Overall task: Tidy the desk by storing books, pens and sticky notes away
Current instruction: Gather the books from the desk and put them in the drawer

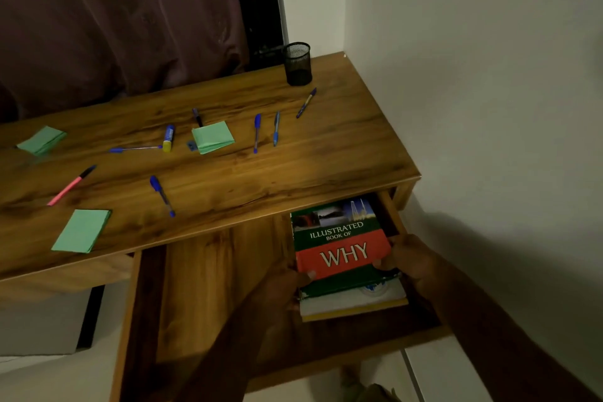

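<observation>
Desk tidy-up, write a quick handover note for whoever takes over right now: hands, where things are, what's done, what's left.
Left hand and right hand: both grip the Illustrated Book of Why, on a stack of books at the right of the open drawer.
Done: books are in the drawer.
Left: pens scattered on the desk, e.g. pink pen; three green sticky-note pads, e.g.; mesh pen cup looks empty.

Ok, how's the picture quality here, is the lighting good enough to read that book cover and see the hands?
Head view: dim, warm light; the book cover title reads clearly, but the left hand and right hand are dark and low in detail. The wide lens bends the desk edges, and a soft shadow falls on the wall.
</observation>
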Demonstrator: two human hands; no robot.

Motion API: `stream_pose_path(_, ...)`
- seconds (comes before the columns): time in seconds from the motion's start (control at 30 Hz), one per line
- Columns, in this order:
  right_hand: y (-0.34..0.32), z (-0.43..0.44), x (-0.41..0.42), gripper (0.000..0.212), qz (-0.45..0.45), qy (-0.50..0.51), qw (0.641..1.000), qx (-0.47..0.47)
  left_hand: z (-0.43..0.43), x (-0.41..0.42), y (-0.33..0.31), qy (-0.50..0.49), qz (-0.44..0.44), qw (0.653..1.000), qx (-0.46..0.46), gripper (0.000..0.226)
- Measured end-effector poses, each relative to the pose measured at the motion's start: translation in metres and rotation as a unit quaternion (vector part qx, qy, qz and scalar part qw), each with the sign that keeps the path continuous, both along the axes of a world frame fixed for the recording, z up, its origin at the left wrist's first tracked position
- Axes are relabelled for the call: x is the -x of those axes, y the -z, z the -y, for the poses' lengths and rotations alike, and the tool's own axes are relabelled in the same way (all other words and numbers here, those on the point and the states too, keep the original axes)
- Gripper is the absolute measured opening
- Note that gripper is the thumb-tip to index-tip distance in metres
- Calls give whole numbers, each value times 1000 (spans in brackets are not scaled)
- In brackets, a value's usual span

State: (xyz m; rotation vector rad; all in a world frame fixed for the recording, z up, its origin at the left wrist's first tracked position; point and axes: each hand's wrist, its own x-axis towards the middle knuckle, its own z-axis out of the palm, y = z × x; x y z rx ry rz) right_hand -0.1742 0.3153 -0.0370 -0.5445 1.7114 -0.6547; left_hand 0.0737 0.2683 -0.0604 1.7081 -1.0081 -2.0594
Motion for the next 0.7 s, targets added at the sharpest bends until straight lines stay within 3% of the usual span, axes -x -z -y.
stream_pose_path(0.2,31,24,-13,13,-98,-91,991,-8,16,-1,29,60,42,997,2,32)
stream_pose_path(0.33,52,23,-26,52,-186,-116,975,-33,17,9,52,80,74,993,47,44)
stream_pose_path(0.43,63,17,-33,69,-208,-97,972,-47,11,18,60,51,72,994,62,42)
stream_pose_path(0.57,76,7,-32,64,-239,-109,964,-50,-1,27,75,77,80,989,95,42)
stream_pose_path(0.7,97,-4,-20,63,-236,-113,965,-15,-1,24,122,138,173,964,148,48)
